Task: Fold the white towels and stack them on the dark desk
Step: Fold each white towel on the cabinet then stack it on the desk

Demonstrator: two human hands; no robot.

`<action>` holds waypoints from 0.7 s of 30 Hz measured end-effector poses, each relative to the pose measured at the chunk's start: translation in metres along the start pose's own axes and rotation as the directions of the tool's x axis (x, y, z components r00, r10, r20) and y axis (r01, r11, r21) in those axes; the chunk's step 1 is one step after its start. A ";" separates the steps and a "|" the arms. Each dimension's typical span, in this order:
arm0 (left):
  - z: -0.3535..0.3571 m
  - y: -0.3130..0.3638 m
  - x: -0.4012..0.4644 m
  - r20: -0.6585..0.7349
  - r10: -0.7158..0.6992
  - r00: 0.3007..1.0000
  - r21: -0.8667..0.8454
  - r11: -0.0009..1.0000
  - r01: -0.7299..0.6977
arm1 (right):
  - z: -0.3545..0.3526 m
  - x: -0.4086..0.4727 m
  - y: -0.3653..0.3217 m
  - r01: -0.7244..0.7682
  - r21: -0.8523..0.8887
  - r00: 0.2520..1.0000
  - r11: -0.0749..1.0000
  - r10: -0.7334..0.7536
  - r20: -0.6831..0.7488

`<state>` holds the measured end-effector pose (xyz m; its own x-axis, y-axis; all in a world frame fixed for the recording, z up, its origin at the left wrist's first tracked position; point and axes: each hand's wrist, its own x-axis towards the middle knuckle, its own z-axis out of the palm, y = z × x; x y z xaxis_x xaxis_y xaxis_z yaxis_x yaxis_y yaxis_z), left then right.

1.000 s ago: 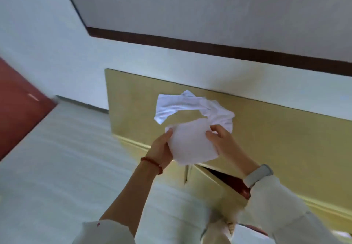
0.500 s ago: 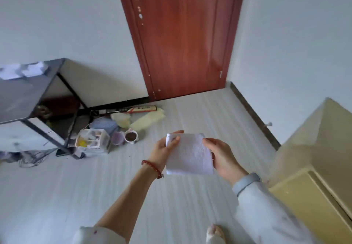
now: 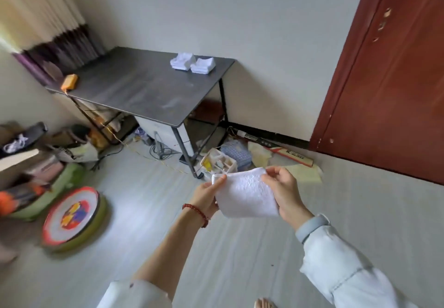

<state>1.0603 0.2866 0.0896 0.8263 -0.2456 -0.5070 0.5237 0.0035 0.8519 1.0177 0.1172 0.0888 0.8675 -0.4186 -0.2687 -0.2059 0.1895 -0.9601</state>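
Both hands pinch a folded white towel in mid-air, left hand at its 9 o'clock edge, right hand at 3, w/ 2 folded towels on the dark desk at 11 o'clock & a white basket of blurred bits by the desk leg.

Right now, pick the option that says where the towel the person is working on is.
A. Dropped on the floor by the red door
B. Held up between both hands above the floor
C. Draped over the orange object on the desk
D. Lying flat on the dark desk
B: the left hand and right hand each pinch a side of the folded white towel in mid-air, well short of the dark desk.
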 end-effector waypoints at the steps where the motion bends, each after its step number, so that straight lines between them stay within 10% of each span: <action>1: -0.016 0.010 0.014 -0.056 0.000 0.998 -0.011 1.000 -0.001 | 0.021 0.019 -0.003 -0.012 0.001 0.999 1.000 0.012 0.048; 11: -0.172 0.105 0.155 -0.275 0.268 0.923 0.301 0.936 -0.182 | 0.214 0.181 -0.017 -0.495 0.043 0.779 0.868 0.421 0.466; 16: -0.264 0.167 0.267 -0.139 0.327 0.935 0.477 0.849 -0.227 | 0.334 0.260 -0.019 -0.050 -0.241 0.951 0.969 0.120 0.284; 21: -0.344 0.227 0.356 -0.080 0.163 0.983 0.401 0.909 -0.118 | 0.433 0.327 -0.025 0.286 -0.555 0.947 0.781 -0.143 0.287</action>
<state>1.5443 0.5337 0.0573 0.9144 -0.1634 -0.3703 0.2953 -0.3563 0.8865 1.5027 0.3598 0.0590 0.9810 -0.1693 -0.0946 -0.1641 -0.4650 -0.8700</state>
